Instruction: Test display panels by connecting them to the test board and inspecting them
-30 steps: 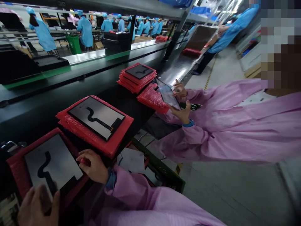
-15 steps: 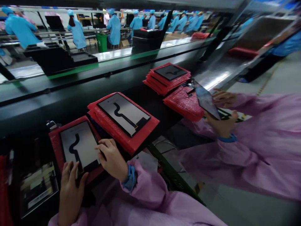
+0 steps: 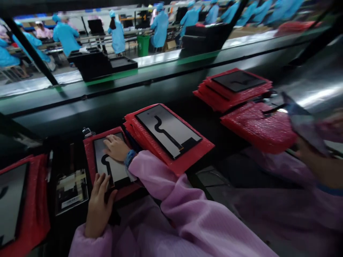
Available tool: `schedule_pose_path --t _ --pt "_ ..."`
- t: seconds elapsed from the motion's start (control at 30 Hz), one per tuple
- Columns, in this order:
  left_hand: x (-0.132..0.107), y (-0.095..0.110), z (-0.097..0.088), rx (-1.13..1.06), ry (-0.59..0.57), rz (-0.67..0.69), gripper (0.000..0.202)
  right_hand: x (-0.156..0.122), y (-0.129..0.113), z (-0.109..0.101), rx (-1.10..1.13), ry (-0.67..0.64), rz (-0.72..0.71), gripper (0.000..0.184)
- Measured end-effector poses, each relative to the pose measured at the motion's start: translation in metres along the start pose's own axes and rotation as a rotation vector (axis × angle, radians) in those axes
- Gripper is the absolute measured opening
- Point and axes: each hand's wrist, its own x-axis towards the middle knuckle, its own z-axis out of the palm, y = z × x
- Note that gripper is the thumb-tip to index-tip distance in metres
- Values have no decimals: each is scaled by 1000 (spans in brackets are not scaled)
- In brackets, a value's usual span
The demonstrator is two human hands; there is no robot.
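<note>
In front of me a flat display panel (image 3: 118,167) with a black curved ribbon cable (image 3: 107,166) lies on a red bubble-wrap pouch (image 3: 89,151). My right hand (image 3: 117,148) rests on the panel's upper part with its fingers stretched out. At the lower left edge is my left hand (image 3: 100,201), its fingertips by the cable's lower end and its thumb held apart. Just right of it, a second panel (image 3: 171,130) with a similar cable lies on a stack of red pouches (image 3: 193,157).
To the left are an exposed electronic part (image 3: 72,191) and more red pouches (image 3: 37,203) bearing a panel. A co-worker's hand (image 3: 318,162) holds a tilted panel (image 3: 302,123) beside a red pouch (image 3: 259,123) at right. A rail (image 3: 147,82) runs behind.
My right hand has moved from the panel's right edge up onto its upper face. My left hand stays at the lower edge. The view has turned left, so things appear farther right.
</note>
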Motion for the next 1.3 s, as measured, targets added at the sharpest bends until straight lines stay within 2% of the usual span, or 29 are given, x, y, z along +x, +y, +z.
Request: schedule_pose_path --t 0.2,0.33,0.4,0.5,0.6,0.7,0.8,0.9,1.1,1.2,1.3 --pt "-7 16 -6 -60 -62 -93 44 -11 12 9 70 -76 20 43" --pt "-1 23 -26 -123 -194 -149 48 -14 13 12 88 -120 16 50" --pt "14 21 -46 -130 -212 -157 42 -16 11 12 70 -139 21 54" --pt "56 9 -74 -13 -110 -207 29 -22 7 10 -10 -175 34 59" --pt "105 -11 -86 187 -82 -308 32 -28 1 7 -78 -192 29 58" --pt "138 -30 -77 364 -235 -480 46 -35 -3 5 -120 -209 10 60" --pt "145 -38 -61 520 -314 -564 58 -42 -5 3 -179 -251 -12 64" --pt "142 -38 -52 539 -270 -568 55 -47 -7 1 -218 -265 -36 64" --pt "141 -59 -49 299 -162 -564 68 -56 -6 1 -194 -237 -79 54" --pt "138 -71 -43 211 -90 -506 75 -62 -5 1 -174 -232 -39 59" --pt "136 -77 -38 139 -18 -459 76 -67 -7 -1 -182 -288 -32 67"
